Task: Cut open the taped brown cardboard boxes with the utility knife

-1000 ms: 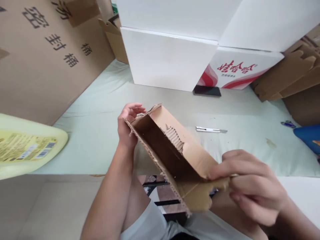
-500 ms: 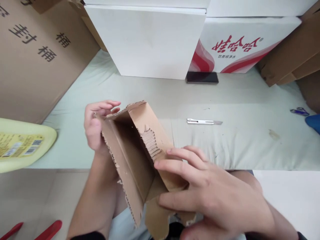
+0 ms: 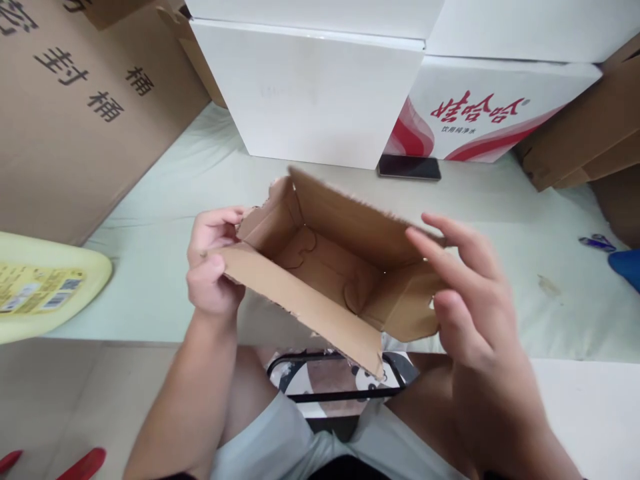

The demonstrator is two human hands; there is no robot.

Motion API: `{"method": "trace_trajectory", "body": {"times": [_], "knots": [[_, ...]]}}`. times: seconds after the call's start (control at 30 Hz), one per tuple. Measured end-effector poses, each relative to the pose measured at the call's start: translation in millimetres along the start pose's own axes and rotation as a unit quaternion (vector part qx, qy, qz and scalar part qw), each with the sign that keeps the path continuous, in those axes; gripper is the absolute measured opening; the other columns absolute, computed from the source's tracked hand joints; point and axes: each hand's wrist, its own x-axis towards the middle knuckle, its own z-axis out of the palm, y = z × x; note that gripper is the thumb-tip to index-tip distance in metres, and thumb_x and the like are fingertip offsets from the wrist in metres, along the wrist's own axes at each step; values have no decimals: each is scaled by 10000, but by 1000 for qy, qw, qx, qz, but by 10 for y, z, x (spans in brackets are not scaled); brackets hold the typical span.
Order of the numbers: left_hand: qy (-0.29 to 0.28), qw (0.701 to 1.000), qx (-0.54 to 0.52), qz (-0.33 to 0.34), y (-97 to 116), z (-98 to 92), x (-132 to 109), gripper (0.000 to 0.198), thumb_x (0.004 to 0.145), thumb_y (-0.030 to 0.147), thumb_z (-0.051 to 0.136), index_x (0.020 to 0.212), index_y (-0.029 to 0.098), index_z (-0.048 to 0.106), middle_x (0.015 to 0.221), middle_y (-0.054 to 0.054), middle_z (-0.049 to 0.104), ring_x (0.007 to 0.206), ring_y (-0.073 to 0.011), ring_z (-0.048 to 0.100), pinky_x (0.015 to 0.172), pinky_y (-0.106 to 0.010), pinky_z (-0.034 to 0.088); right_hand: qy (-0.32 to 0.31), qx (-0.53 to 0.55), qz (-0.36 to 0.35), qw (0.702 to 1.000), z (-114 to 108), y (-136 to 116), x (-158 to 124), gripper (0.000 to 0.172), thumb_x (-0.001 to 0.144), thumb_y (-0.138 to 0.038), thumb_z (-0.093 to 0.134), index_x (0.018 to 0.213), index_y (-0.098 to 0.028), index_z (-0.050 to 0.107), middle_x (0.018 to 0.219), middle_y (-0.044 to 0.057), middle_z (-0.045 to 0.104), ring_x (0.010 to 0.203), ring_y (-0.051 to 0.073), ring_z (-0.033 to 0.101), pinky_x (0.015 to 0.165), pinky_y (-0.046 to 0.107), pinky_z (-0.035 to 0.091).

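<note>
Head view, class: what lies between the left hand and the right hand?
An open, ragged-edged cardboard box lies between the left hand and the right hand, as the head view shows.

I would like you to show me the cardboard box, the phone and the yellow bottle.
Cardboard box (image 3: pixel 345 223), head view, on its far inner wall.
Phone (image 3: pixel 409 168), head view, on its dark face.
Yellow bottle (image 3: pixel 43 292), head view, on its label.

box (image 3: pixel 345 257) between left hand (image 3: pixel 213 263) and right hand (image 3: pixel 473 300), phone (image 3: pixel 409 168) behind it, bottle (image 3: pixel 50 287) far left
</note>
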Motion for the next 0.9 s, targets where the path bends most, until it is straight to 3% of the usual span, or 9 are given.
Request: {"method": "trace_trajectory", "body": {"times": [0.07,0.13,0.27,0.4,0.53,0.67,0.73,0.9], "knots": [[-38,999,-6,24,-54,-27,3,360,635,556,774,836,257,763,861,-63,760,938,-285,694,968,-434,550,35,12,47,998,59,80,4,492,1063,-469,370,1519,-407,542,1585,60,481,1479,371,453,1224,613,369],[-72,997,4,43,-126,-61,9,407,694,626,765,868,259,785,848,-67,775,1008,-295,694,1020,-421,529,87,32,67,993,132,143,6,474,1067,-472,369,1477,-386,590,1557,66,488,1452,366,476,1181,605,413],[-107,989,69,78,-278,-120,24,621,805,847,613,895,255,778,787,-71,762,913,-277,702,951,-426,546,112,97,71,986,283,233,23,496,1063,-587,370,1416,-334,609,1418,96,575,1312,314,579,1065,544,509],[-118,983,93,100,-329,-120,3,498,861,719,685,1015,252,758,833,-55,757,774,-207,682,765,-355,545,89,163,41,982,376,260,51,549,1016,-600,526,1508,-365,460,1294,81,637,1198,262,645,1023,502,538],[-124,984,83,95,-320,-99,-22,419,859,636,752,1102,297,714,862,-31,755,745,-189,667,677,-335,516,134,158,54,977,406,272,63,559,950,-553,673,1440,-352,494,1192,68,626,1111,254,648,911,452,546],[-113,978,117,131,-353,-110,-5,433,877,676,703,994,260,724,818,-35,726,842,-212,686,889,-387,553,251,112,44,960,432,307,36,462,849,-555,794,1177,-284,613,910,1,512,793,172,535,731,357,466],[-106,974,134,151,-375,-119,5,425,894,677,679,948,258,730,793,-36,717,893,-227,681,1009,-420,523,275,100,28,956,442,310,23,364,835,-479,828,1037,-262,616,809,-27,458,693,145,460,658,328,405],[-109,974,121,156,-390,-114,6,370,923,625,676,975,264,742,808,-38,732,867,-220,670,1034,-424,503,301,85,-5,950,432,258,44,154,890,-261,759,929,-254,610,801,-18,558,707,157,552,652,334,420]]}}
